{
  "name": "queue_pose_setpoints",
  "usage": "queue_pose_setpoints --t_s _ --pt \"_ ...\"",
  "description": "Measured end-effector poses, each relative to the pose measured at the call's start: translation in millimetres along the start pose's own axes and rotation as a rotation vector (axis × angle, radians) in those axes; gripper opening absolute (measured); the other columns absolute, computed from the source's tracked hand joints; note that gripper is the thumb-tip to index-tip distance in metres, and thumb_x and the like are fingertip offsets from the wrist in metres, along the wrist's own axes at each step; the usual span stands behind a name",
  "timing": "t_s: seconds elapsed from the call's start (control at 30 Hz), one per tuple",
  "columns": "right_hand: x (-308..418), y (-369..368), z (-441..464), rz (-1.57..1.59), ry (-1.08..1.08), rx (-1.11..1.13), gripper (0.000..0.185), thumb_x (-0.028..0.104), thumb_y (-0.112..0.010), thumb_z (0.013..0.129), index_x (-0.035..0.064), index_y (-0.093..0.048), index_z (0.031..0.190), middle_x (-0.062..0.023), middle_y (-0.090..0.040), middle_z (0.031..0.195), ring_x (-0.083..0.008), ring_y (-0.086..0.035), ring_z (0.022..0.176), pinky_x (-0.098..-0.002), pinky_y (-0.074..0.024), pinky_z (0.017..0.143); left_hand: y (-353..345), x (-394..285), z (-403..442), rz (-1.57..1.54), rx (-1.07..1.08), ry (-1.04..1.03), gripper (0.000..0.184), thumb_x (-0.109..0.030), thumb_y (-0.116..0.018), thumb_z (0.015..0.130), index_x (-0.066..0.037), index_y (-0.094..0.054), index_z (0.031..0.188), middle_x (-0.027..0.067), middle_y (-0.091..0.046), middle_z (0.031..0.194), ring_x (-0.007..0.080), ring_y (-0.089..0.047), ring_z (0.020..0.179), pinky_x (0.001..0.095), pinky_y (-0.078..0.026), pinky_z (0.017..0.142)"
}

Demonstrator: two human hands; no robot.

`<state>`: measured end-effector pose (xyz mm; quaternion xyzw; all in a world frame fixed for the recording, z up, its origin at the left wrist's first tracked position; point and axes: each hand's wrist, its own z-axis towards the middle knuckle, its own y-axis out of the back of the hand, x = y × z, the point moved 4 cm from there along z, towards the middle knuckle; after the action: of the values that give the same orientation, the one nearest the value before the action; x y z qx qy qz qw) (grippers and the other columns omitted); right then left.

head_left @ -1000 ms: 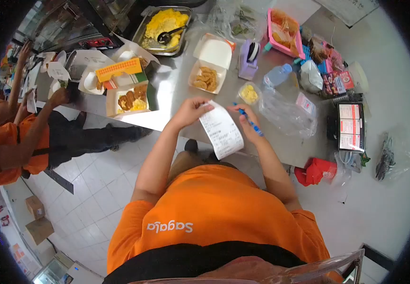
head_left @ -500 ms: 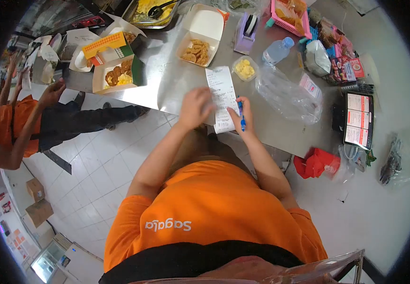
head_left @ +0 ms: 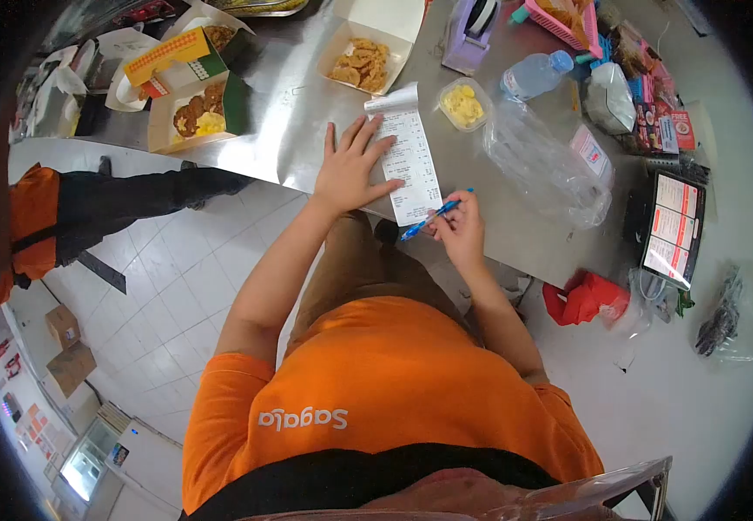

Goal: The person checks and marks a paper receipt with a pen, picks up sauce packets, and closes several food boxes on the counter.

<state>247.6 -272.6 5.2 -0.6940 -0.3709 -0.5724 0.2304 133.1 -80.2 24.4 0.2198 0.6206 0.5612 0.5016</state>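
A long printed receipt (head_left: 409, 165) lies at the front edge of the metal counter (head_left: 294, 95), its top end curled. My left hand (head_left: 353, 167) is spread flat, its fingertips and thumb on the receipt's left side. Between the fingers of my right hand (head_left: 461, 226) is a blue pen (head_left: 433, 215), slanting across the receipt's lower end. Beyond the receipt stands an open box of fried pieces (head_left: 361, 65). A small tub of yellow food (head_left: 462, 105) sits to the receipt's right.
Open food boxes (head_left: 192, 117) stand at the left. Rightward are a water bottle (head_left: 536, 75), a clear plastic bag (head_left: 546, 165), a purple tape dispenser (head_left: 470, 35), a pink basket (head_left: 568, 22) and a menu display (head_left: 673, 227). A co-worker in orange (head_left: 36, 221) stands at far left.
The receipt has gone from being held up to lying on the counter. My left hand has spread onto it, and the pen in my right hand now slants over its lower end.
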Motion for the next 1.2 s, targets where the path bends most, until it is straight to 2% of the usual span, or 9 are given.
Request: queue_pose_setpoints --t_s 0.17,0.2,0.3,0.4,0.6,0.7,0.9,1.1,1.2 --pt "-24.6 31.3 2.7 -0.103 0.252 -0.347 0.022 0.008 -0.060 0.090 0.0041 -0.045 0.105 -0.0069 -0.055 0.085 -0.0100 -0.055 0.072 -0.0227 -0.0439 0.060 -4.2 -12.6 -2.0 0.000 0.044 -0.007 0.095 -0.068 -0.069 0.060 -0.015 -0.043 0.135 0.0118 -0.028 0.149 0.0336 -0.023 0.138 0.0642 -0.011 0.108" --pt "-11.5 28.2 2.4 0.140 0.172 -0.318 0.015 0.014 -0.055 0.093 0.0037 -0.049 0.102 -0.0070 -0.055 0.086 -0.0117 -0.053 0.077 -0.0231 -0.0425 0.068 -5.9 -15.9 -1.9 -0.004 0.052 -0.005 0.099 -0.070 -0.069 0.059 -0.014 -0.042 0.137 0.0123 -0.027 0.149 0.0337 -0.023 0.138 0.0646 -0.011 0.108" --pt "-10.1 15.4 15.6 0.054 0.308 -0.135 0.010 0.012 -0.051 0.094 0.0034 -0.051 0.099 -0.0059 -0.056 0.085 -0.0134 -0.053 0.078 -0.0258 -0.0440 0.070 -6.9 -17.3 1.6 -0.007 0.087 0.000 0.106 -0.072 -0.069 0.057 -0.012 -0.038 0.139 0.0132 -0.026 0.149 0.0343 -0.022 0.138 0.0655 -0.010 0.108" --pt "34.1 -15.6 24.8 -0.024 0.315 -0.063 0.008 0.008 -0.051 0.092 0.0033 -0.052 0.098 -0.0045 -0.056 0.085 -0.0131 -0.054 0.076 -0.0271 -0.0447 0.068 -5.8 -17.5 3.1 -0.007 0.095 0.001 0.105 -0.072 -0.069 0.057 -0.013 -0.039 0.139 0.0127 -0.027 0.149 0.0342 -0.022 0.138 0.0655 -0.010 0.107" --pt "4.4 -15.5 30.2 -0.202 0.327 -0.033 0.002 0.003 -0.056 0.085 0.0030 -0.054 0.086 -0.0082 -0.057 0.073 -0.0152 -0.057 0.068 -0.0299 -0.0457 0.062 -8.0 -14.1 3.6 -0.024 0.081 -0.003 0.103 -0.076 -0.064 0.058 -0.015 -0.041 0.137 0.0115 -0.030 0.147 0.0308 -0.022 0.139 0.0639 -0.007 0.108" --pt "3.7 -7.1 29.0 -0.225 0.360 -0.038 0.003 0.002 -0.056 0.083 0.0031 -0.054 0.082 -0.0102 -0.057 0.068 -0.0178 -0.059 0.063 -0.0307 -0.0456 0.058 -6.8 -15.6 3.7 -0.024 0.073 -0.005 0.098 -0.067 -0.072 0.057 -0.017 -0.043 0.135 0.0116 -0.032 0.145 0.0332 -0.023 0.138 0.0652 -0.011 0.108" --pt "4.5 -6.4 31.4 -0.135 0.251 -0.136 0.005 -0.003 -0.049 0.085 0.0006 -0.051 0.082 -0.0039 -0.056 0.071 -0.0096 -0.054 0.065 -0.0232 -0.0439 0.061 -5.2 -16.2 3.2 -0.043 0.060 -0.011 0.096 -0.068 -0.072 0.057 -0.017 -0.044 0.134 0.0113 -0.035 0.141 0.0334 -0.025 0.137 0.0652 -0.011 0.107" --pt "3.9 -22.2 46.6 -0.104 0.277 -0.209 0.009 0.001 -0.062 0.086 0.0010 -0.053 0.084 -0.0043 -0.060 0.073 -0.0069 -0.055 0.066 -0.0219 -0.0443 0.058 -3.2 -18.7 3.0 -0.025 0.073 -0.036 0.092 -0.068 -0.070 0.059 -0.018 -0.047 0.133 0.0104 -0.038 0.139 0.0334 -0.026 0.136 0.0651 -0.011 0.107" --pt "2.3 -21.1 48.2 -0.206 0.317 -0.251 0.013 0.009 -0.068 0.081 0.0043 -0.056 0.081 -0.0094 -0.063 0.069 -0.0147 -0.061 0.061 -0.0297 -0.0474 0.058 -7.0 -17.0 2.7 0.009 0.050 -0.040 0.088 -0.067 -0.069 0.062 -0.019 -0.048 0.132 0.0103 -0.038 0.138 0.0331 -0.027 0.135 0.0642 -0.011 0.108"
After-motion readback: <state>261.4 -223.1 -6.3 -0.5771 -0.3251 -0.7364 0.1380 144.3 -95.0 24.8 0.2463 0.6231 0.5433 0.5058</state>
